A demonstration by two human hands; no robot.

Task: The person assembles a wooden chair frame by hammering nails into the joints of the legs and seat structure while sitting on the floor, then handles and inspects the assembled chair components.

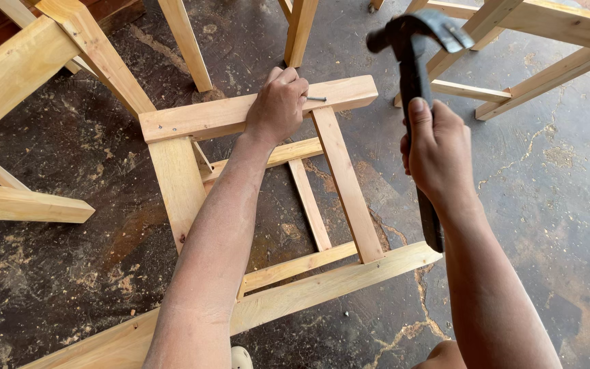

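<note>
A pale wooden frame (339,174) of rails and legs stands on the floor below me. My left hand (278,106) rests on its top rail (203,117), fingers pinched around a steel nail (316,99) that lies across the rail's upper face. My right hand (440,154) grips the black handle of a claw hammer (416,41), raised above and to the right of the nail, head up.
More unfinished wooden frames stand around: one at the far left (18,65), one at the top right (548,31), legs at top centre (300,31). The dark concrete floor (554,205) is dusted with sawdust. My knee (445,357) shows at the bottom edge.
</note>
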